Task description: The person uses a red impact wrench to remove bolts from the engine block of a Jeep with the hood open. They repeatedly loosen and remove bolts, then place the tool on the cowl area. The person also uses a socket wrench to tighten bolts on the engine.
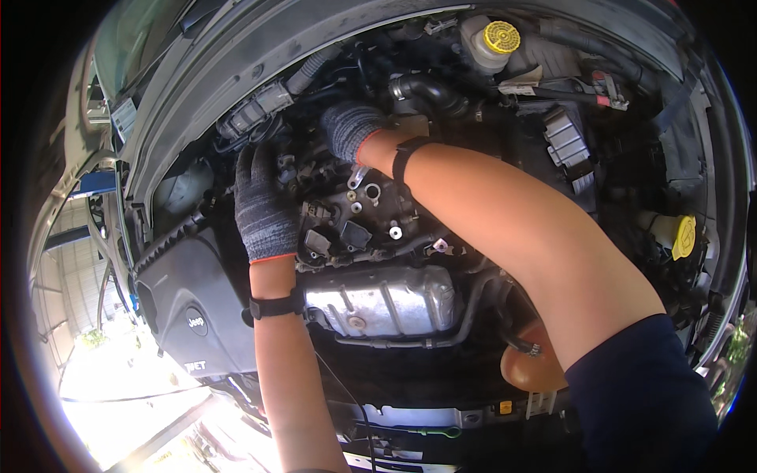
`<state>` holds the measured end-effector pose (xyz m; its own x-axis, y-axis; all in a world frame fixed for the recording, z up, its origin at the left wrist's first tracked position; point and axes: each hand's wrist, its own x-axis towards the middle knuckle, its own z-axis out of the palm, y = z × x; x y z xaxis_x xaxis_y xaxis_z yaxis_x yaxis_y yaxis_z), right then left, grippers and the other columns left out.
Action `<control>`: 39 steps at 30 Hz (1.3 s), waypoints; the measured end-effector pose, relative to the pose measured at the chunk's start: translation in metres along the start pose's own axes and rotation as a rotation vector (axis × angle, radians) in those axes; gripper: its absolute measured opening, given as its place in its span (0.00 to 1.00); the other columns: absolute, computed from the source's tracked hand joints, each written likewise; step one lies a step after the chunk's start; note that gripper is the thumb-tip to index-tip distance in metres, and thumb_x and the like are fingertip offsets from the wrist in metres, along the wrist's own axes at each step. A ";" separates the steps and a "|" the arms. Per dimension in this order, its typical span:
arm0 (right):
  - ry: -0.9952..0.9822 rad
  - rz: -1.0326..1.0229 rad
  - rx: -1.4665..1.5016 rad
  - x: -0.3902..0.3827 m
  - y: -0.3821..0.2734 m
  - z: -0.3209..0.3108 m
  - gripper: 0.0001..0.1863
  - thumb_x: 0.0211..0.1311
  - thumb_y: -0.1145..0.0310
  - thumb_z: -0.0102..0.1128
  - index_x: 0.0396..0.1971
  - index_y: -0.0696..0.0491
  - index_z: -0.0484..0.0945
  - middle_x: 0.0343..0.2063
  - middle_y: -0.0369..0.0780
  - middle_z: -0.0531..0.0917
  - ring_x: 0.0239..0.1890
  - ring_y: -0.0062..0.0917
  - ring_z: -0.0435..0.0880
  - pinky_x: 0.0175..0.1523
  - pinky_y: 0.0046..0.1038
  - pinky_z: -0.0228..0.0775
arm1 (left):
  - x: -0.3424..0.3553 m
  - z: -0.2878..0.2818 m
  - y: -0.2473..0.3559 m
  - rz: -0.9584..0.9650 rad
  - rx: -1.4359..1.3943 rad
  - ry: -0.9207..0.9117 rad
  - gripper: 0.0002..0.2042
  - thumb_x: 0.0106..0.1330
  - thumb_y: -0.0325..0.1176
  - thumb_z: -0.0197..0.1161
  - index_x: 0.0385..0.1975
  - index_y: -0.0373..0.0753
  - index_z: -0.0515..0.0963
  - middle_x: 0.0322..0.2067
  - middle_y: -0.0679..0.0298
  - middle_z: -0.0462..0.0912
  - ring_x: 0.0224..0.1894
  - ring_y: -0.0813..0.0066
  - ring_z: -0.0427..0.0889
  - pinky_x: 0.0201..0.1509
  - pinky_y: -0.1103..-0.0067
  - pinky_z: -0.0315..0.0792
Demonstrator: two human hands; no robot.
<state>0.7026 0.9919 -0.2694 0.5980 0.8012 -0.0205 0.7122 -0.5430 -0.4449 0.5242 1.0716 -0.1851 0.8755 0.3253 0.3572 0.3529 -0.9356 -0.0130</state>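
Both my hands wear grey knit gloves with orange cuffs and reach into the engine bay of a car. My left hand [266, 206] lies at the left end of the engine [371, 197], its fingers stretched toward the back beside a black ribbed module [264, 106]. No held object shows in it. My right hand [352, 132] is over the back middle of the engine, near a black hose [434, 96]. Its fingers point down and away, hidden behind the glove's back. Between my hands and nearer to me are black ignition coils [356, 234] and connectors.
A silver heat shield [382, 301] sits at the engine's front. A black air box [197, 303] is at left. An orange-brown coolant tank [530, 364] lies under my right arm. A yellow-capped reservoir [490, 43] stands at the back, another yellow cap [684, 236] at right. A cable hangs near my left forearm.
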 end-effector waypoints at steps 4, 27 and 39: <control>0.094 0.033 0.084 0.004 0.008 0.017 0.15 0.68 0.63 0.63 0.47 0.53 0.90 0.46 0.52 0.91 0.50 0.47 0.91 0.56 0.48 0.84 | 0.004 0.001 -0.001 -0.014 -0.033 0.003 0.24 0.70 0.30 0.63 0.67 0.44 0.77 0.66 0.48 0.77 0.66 0.44 0.79 0.67 0.58 0.76; 0.012 0.048 -0.048 0.019 0.014 0.019 0.19 0.69 0.53 0.64 0.48 0.52 0.91 0.48 0.51 0.90 0.52 0.47 0.90 0.57 0.47 0.83 | 0.009 0.005 -0.008 -0.005 -0.091 -0.003 0.25 0.68 0.36 0.67 0.66 0.41 0.76 0.64 0.45 0.77 0.66 0.42 0.77 0.68 0.58 0.76; -0.092 -0.009 -0.002 0.001 0.005 -0.023 0.16 0.68 0.62 0.63 0.41 0.57 0.92 0.41 0.52 0.91 0.46 0.49 0.92 0.53 0.44 0.84 | -0.007 -0.016 -0.007 -0.029 -0.071 -0.121 0.40 0.56 0.37 0.77 0.72 0.44 0.70 0.69 0.45 0.72 0.70 0.42 0.73 0.72 0.58 0.74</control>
<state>0.7151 0.9842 -0.2507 0.5558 0.8254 -0.0989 0.7177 -0.5364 -0.4440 0.5105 1.0741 -0.1722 0.9003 0.3624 0.2412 0.3581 -0.9316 0.0631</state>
